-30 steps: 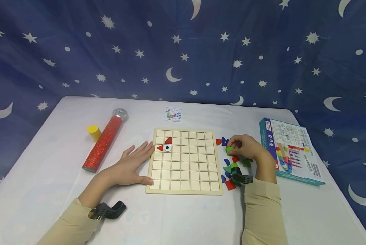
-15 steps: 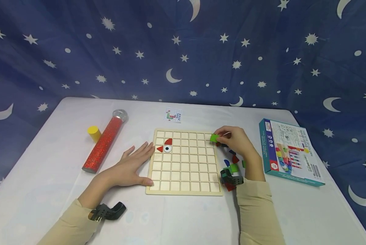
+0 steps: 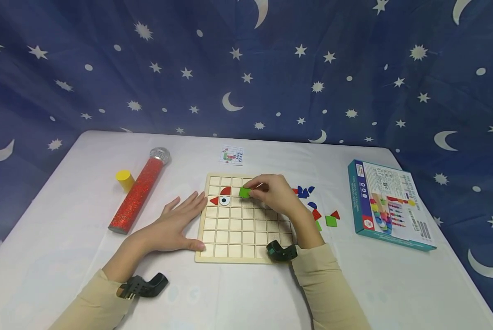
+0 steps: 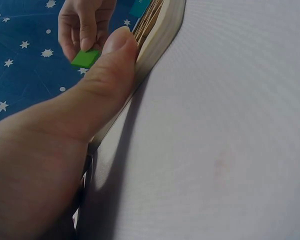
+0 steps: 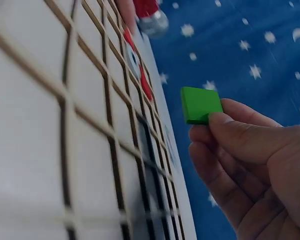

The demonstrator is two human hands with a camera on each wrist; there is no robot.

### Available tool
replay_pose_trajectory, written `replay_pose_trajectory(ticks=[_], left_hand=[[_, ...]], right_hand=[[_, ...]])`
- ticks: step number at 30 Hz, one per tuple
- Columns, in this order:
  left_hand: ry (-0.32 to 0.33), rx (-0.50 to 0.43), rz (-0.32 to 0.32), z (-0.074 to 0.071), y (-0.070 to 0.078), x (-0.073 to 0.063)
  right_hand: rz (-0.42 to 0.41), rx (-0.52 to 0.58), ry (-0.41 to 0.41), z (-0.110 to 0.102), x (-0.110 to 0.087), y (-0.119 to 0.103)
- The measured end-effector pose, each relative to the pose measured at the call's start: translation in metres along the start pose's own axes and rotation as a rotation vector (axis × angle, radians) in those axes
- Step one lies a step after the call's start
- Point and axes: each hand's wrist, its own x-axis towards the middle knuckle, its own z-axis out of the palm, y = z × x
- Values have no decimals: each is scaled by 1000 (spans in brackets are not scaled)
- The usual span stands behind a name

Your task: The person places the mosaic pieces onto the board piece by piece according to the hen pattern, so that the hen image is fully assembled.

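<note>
My right hand pinches a green square tile between thumb and fingers, held up over the upper part of the wooden grid board. In the right wrist view the green tile stands clear above the grid. My left hand lies with fingers spread at the board's left edge, its thumb on the rim in the left wrist view. In the board's cells sit a red triangle, a white eye tile and a red quarter-round tile.
Loose blue pieces, a green square and red pieces lie right of the board. A pattern card lies behind it. A red glittery microphone and yellow cylinder are at left, a game box at right.
My right hand has carried the green tile leftward from the loose pieces to above the board, near the eye tile. The left hand has stayed in place.
</note>
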Motion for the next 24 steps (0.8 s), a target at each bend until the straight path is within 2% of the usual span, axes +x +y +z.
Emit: replay_pose_trajectory(ticks=[6,11,19,24], left_hand=[[3,-7,9,1,-1,0],[6,-17,12,1,-3,0],[8,-18,6,1,-3,0],[12,-16,12,1,-2,0]], right_hand=[[-51,-2,-51,19,2,-14],[-57,-32,-84,31,4,-19],[-111,-79,-108,40,4,-21],[-109,-101,-125,43,4,-21]])
